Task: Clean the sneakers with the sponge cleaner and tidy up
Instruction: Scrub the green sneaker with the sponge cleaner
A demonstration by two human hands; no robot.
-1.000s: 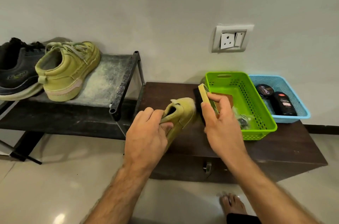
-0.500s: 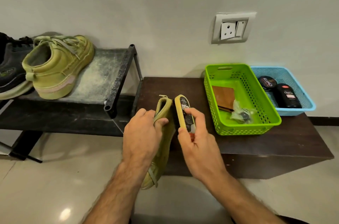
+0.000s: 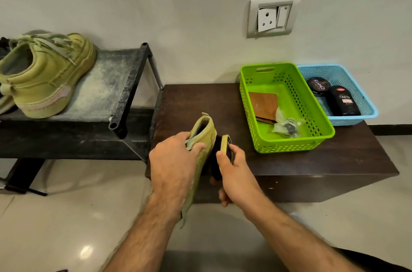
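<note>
Since half a second ago the sponge cleaner [image 3: 225, 149] has dropped from beside the heel to press its dark sponge against the side of the sneaker [image 3: 204, 138]. With my left hand [image 3: 172, 164] I grip the sneaker by its collar, thumb hooked inside, holding it heel-up above the front edge of the dark surface [image 3: 334, 160]. My right hand [image 3: 234, 173] is closed on the cleaner's yellow back, fingers curled under it. Pushing too hard sideways could twist the shoe out of my left grip, since only the collar is held. Both forearms reach forward, wrists turned in towards each other. Its pair, the second sneaker [image 3: 44, 77], sits on the rack [image 3: 124, 84] at left.
</note>
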